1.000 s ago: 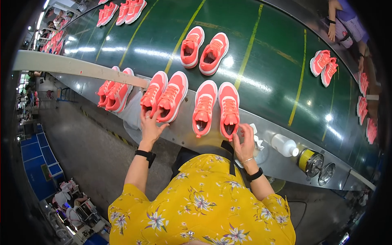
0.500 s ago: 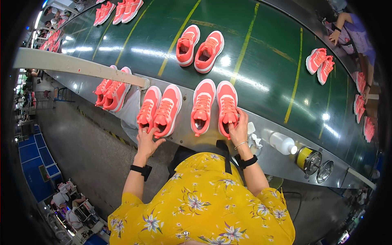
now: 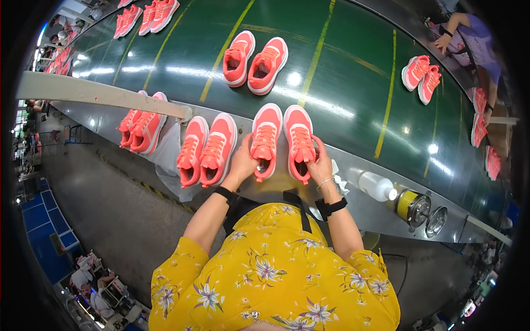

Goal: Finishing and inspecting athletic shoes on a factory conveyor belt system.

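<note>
A pair of coral sneakers with white soles stands right in front of me, toes pointing away. My left hand (image 3: 243, 164) grips the left sneaker (image 3: 267, 134) by its outer side, thumb close to the collar. On the right sneaker (image 3: 298, 130), my right hand (image 3: 321, 164) holds the outer side near the heel, with the thumb at the shoe opening. Just left of my left hand, another coral pair (image 3: 217, 144) rests on the metal ledge (image 3: 259, 190), touching neither hand.
Beyond the ledge runs a green conveyor belt (image 3: 348, 94) with yellow lines, carrying more coral pairs (image 3: 267, 65). A beige bar (image 3: 99, 92) crosses at left. To the right lie a white bottle (image 3: 376, 186), a metal pot (image 3: 413, 207) and its lid (image 3: 437, 222). A co-worker (image 3: 480, 41) stands across the belt.
My left hand has left the left-hand pair and moved right onto the left sneaker of the middle pair. My right hand has stayed on the right sneaker. The view has shifted slightly.
</note>
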`<action>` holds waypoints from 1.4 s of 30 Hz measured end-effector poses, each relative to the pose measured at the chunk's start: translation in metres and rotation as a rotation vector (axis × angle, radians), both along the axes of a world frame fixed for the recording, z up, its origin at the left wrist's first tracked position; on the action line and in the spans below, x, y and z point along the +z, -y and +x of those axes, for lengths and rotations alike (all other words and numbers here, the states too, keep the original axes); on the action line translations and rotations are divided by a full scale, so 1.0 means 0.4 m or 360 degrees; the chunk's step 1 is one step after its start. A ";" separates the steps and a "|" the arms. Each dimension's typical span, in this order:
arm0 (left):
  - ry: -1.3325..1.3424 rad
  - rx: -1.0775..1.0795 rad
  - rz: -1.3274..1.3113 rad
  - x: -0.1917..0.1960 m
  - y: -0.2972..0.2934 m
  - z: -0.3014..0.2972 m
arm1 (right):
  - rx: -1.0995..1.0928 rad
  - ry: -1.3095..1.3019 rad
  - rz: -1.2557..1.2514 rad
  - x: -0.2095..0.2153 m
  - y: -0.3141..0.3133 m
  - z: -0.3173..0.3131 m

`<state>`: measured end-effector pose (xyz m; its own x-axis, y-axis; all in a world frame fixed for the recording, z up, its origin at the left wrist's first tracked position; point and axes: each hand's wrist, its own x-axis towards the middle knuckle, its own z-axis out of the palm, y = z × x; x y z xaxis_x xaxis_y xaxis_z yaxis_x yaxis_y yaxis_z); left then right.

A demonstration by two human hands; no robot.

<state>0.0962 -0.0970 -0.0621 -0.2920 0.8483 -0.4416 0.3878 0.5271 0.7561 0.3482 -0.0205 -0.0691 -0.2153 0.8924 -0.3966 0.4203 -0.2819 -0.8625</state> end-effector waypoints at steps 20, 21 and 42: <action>0.1834 0.0265 0.0309 0.083 0.185 0.042 | -0.0236 -0.2246 -0.1348 0.092 0.092 0.081; 0.1834 0.0248 0.0290 0.097 0.183 0.043 | -0.0237 -0.2245 -0.1351 0.095 0.091 0.082; 0.1975 0.0354 0.0296 0.113 0.209 0.028 | -0.0282 -0.1765 -0.1099 0.156 0.144 0.143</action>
